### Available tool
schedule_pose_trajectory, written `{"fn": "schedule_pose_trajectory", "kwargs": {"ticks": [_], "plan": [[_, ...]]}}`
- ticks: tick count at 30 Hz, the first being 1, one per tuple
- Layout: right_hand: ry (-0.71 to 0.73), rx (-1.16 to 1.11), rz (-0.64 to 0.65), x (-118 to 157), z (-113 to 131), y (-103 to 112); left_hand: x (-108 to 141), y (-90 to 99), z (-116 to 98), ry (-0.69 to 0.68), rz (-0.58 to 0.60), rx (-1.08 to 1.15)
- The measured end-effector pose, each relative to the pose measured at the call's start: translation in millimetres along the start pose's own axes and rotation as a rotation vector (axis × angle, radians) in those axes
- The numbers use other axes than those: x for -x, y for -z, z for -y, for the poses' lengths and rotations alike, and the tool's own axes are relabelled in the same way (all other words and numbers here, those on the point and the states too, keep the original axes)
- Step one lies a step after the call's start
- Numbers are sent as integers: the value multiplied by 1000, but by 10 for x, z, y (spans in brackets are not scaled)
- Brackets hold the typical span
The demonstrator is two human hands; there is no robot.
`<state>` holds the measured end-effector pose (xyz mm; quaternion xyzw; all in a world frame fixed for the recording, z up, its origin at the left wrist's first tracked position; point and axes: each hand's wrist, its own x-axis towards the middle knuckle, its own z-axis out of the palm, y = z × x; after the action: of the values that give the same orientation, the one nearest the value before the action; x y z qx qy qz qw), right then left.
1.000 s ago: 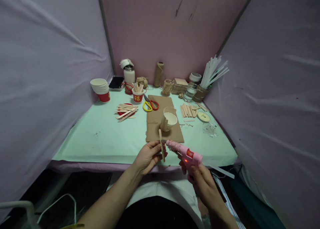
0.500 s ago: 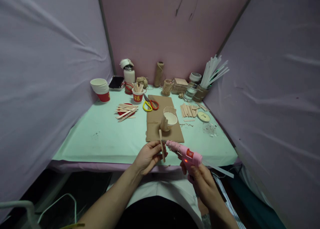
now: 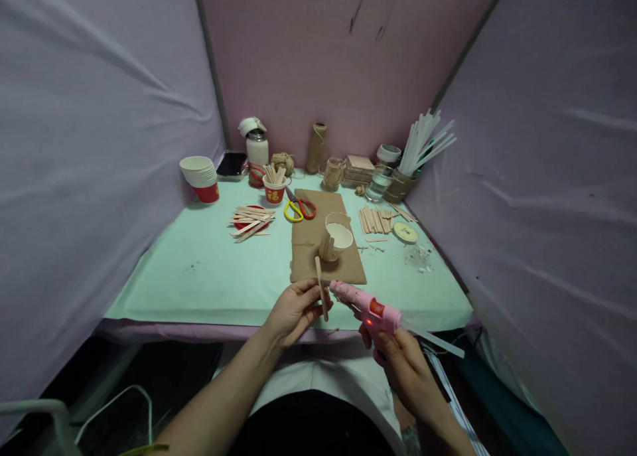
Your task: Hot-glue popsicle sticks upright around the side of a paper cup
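Note:
My left hand (image 3: 297, 312) pinches a wooden craft stick (image 3: 322, 293), held nearly upright above the table's front edge. In my right hand (image 3: 402, 360) is a pink hot glue gun (image 3: 367, 306), its orange light lit and a clear glue stick (image 3: 435, 342) sticking out of its back. The gun's nozzle points left and is at the stick; whether it touches is too small to tell. Just beyond stands a paper cup (image 3: 339, 237) with craft sticks on its left and far sides, resting on a brown cardboard sheet (image 3: 308, 263).
Scissors (image 3: 301, 209) lie on the cardboard's far left. Loose craft sticks lie in piles left (image 3: 253, 222) and right (image 3: 374, 220). Stacked paper cups (image 3: 200, 177), a stick-filled red cup (image 3: 274, 189), a glass of water (image 3: 379, 182) and a holder of glue sticks (image 3: 398, 185) stand farther back.
The glue gun and my right hand have shifted very slightly left. The craft stick's top end has tipped a little left; both hands keep their hold.

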<state>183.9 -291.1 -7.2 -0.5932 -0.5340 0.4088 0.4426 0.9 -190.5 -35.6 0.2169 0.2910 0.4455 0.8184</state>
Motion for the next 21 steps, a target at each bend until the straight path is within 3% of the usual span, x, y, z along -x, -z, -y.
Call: {"fn": "schedule_pose_trajectory", "kwargs": {"ticks": [13,21], "plan": [[-104,-45,89,21,-33,12,-25,22,-87,-30,-21,17],[-58,-21,85,25,39,9,-56,-17,-211,-75,-16,16]]}}
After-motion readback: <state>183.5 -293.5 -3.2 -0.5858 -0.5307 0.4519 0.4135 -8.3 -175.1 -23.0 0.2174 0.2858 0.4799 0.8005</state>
